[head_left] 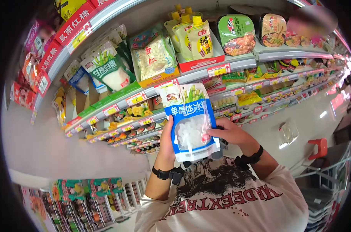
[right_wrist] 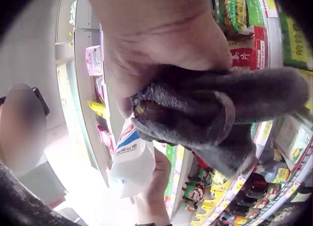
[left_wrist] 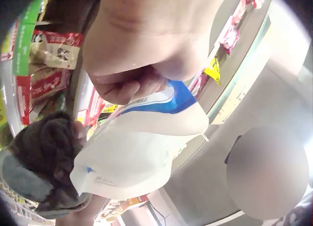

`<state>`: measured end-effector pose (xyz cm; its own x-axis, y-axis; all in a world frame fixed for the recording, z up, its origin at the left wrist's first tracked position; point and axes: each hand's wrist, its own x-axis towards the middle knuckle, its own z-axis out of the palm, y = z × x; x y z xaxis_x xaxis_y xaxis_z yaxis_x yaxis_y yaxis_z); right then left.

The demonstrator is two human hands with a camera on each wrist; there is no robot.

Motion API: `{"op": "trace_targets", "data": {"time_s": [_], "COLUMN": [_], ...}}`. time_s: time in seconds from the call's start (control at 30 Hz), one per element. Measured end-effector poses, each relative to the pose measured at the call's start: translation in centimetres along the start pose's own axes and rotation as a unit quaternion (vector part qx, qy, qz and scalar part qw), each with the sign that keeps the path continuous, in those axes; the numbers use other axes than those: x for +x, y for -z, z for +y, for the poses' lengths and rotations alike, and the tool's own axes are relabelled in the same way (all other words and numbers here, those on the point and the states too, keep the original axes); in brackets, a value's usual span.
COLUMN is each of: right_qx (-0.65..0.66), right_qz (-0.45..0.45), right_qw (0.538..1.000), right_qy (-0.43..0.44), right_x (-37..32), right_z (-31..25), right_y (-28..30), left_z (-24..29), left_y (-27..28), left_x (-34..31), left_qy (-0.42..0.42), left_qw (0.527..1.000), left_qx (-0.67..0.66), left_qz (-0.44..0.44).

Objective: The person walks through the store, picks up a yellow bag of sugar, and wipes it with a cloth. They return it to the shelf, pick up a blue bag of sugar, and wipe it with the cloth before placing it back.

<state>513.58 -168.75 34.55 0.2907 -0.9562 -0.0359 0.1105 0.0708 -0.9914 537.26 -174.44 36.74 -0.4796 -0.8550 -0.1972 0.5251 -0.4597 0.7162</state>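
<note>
Upright in front of the shirt is a blue and white bag of rock sugar (head_left: 193,123), its clear window showing white lumps. My left hand (head_left: 167,137) grips its left edge; in the left wrist view the curled fingers (left_wrist: 129,89) show beside the plain white back of the bag. From the other side, my right hand (head_left: 237,133) holds a bunched dark grey cloth (right_wrist: 210,104), with a digit laid on the bag's front near the window. In the head view the bag hides most of the cloth.
Beyond the bag runs a shelf edge (head_left: 127,101) with price tags. On it stand bags of white sugar (head_left: 109,69), yellow spouted pouches (head_left: 196,38) and a green-lidded tub (head_left: 236,34). Lower shelves hold more packets. A red stool (head_left: 318,149) stands on the floor at right.
</note>
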Motion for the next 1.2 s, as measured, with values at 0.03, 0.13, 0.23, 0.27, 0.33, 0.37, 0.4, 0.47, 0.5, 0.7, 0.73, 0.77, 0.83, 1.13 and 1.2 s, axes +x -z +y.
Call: {"op": "trace_targets", "data": {"time_s": [0.03, 0.13, 0.23, 0.27, 0.33, 0.37, 0.4, 0.47, 0.5, 0.7, 0.73, 0.77, 0.83, 1.13, 1.2], "right_qx": [0.03, 0.073, -0.057, -0.049, -0.028, -0.015, -0.017, -0.022, -0.039, -0.061, -0.118, -0.12, -0.099, -0.093, -0.239], "right_qz": [0.003, 0.023, -0.034, -0.061, -0.113, -0.12, -0.138, -0.163, -0.176, -0.173, -0.167, -0.145, -0.092, 0.004, 0.057], "right_qw": [0.999, 0.996, 0.997, 0.996, 0.993, 0.992, 0.989, 0.984, 0.982, 0.983, 0.978, 0.981, 0.99, 0.969, 0.91], "right_qy": [-0.011, -0.039, -0.04, -0.029, -0.009, -0.048, -0.058, -0.072, -0.049, 0.016, 0.035, 0.047, 0.047, 0.227, 0.335], "right_x": [-0.1, -0.7, -0.4, -0.4, -0.2, -0.2, -0.4, -0.6, -0.8, -3.2, -3.3, -3.8, -5.0, -14.4, -17.0], "right_z": [0.7, 2.0, 3.2, 3.6, 5.2, 6.1, 6.2, 6.2, 6.1, 5.2, 5.9, 6.1, 5.1, -0.8, -0.7], "right_y": [0.4, 0.8, 1.3, 1.2, 0.8, 0.7, 0.4, -0.2, -0.8, -3.7, -3.3, -3.1, -3.7, -16.7, -22.1], "left_z": [-0.5, -4.0, -7.2, -7.7, -8.2, -8.0, -8.0, -8.1, -8.1, -7.9, -8.0, -8.0, -7.9, -10.3, -11.7], "left_y": [-0.6, 0.1, 1.5, 1.5, 1.5, 1.2, 1.1, 0.9, 0.8, 0.6, 1.0, 1.6, 2.1, 5.2, 5.6], "left_x": [-0.2, -0.9, -3.0, -4.0, -6.0, -7.0, -8.1, -9.8, -10.7, -15.6, -16.6, -17.6, -19.2, -27.1, -29.4], "left_qy": [0.02, 0.073, 0.113, 0.115, 0.118, 0.115, 0.097, 0.066, 0.046, -0.007, -0.018, -0.028, -0.066, -0.053, -0.069], "left_qw": [0.999, 0.995, 0.991, 0.991, 0.989, 0.989, 0.99, 0.992, 0.991, 0.988, 0.988, 0.987, 0.984, 0.978, 0.978], "left_qx": [-0.038, -0.061, 0.001, -0.013, -0.039, -0.041, -0.033, -0.011, -0.005, -0.021, -0.024, -0.025, -0.013, -0.017, 0.01], "left_qz": [-0.012, 0.027, 0.069, 0.072, 0.075, 0.082, 0.094, 0.11, 0.127, 0.151, 0.153, 0.154, 0.163, 0.199, 0.197]}}
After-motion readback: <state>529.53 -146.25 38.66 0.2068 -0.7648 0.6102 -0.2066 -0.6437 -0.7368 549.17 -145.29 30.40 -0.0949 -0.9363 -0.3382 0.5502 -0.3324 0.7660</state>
